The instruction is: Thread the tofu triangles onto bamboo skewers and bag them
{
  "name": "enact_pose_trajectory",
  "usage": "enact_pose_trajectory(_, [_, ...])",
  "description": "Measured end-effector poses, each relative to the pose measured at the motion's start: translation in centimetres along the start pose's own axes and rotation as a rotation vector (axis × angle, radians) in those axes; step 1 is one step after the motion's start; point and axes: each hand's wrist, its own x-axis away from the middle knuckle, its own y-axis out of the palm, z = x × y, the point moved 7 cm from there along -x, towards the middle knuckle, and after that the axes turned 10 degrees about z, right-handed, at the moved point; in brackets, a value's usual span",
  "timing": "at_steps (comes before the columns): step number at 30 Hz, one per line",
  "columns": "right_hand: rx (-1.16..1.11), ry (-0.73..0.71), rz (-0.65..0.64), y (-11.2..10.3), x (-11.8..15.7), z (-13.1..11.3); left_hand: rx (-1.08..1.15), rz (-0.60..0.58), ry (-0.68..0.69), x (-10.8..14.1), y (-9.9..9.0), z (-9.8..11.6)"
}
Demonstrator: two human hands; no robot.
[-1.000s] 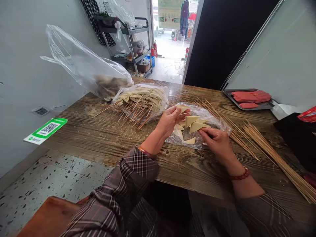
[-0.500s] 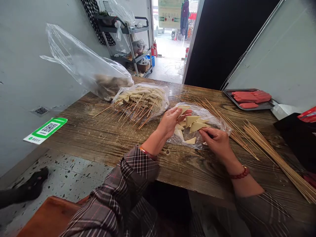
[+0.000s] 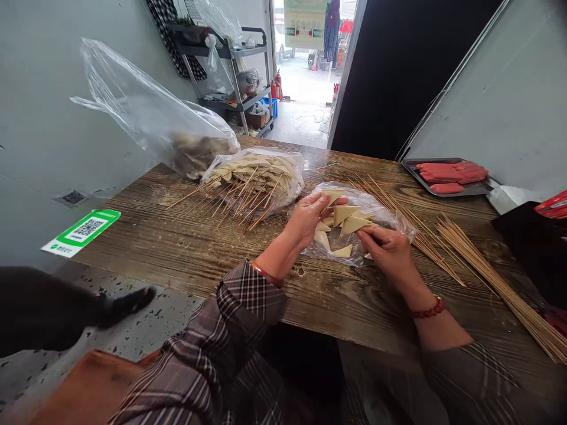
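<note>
Above a clear plastic bag (image 3: 376, 209), my left hand (image 3: 305, 219) pinches a pale, thin tofu triangle (image 3: 331, 196) between thumb and fingers. My right hand (image 3: 390, 251) is closed in a pinch at the lower right end of a slanting row of similar triangles (image 3: 354, 224), which look threaded on a skewer. The stick itself is mostly hidden by the triangles and fingers. More loose triangles (image 3: 342, 252) lie on the bag beneath both hands.
Left of my hands, a bag of loaded skewers (image 3: 261, 171) lies with its sticks toward me. Bare bamboo skewers (image 3: 500, 283) lie at right, and a black tray (image 3: 436, 190) of red packets stands behind. Another person's leg (image 3: 53, 307) is at the lower left.
Both hands stay almost in place, with the triangles barely shifted. At the lower left, the other person's leg and foot have moved farther into view, to the right.
</note>
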Motion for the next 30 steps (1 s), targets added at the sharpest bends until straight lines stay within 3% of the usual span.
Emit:
enact_pose_trajectory(12, [-0.066,0.105,-0.049,0.6,0.0,0.2,0.02,-0.003,0.004,-0.2,0.2,-0.5])
enact_pose_trajectory(17, [-0.13,0.157,-0.088,1.1,0.1,0.6,0.018,0.011,-0.057,-0.2,0.0,-0.9])
enact_pose_trajectory(25, [-0.138,0.135,-0.077,1.3,0.0,-0.6,0.031,0.067,-0.141,-0.4,-0.8,-0.8])
enact_pose_trajectory(30, [-0.125,0.095,-0.118,1.9,-0.1,-0.6,0.069,0.029,-0.151,-0.1,0.1,-0.9])
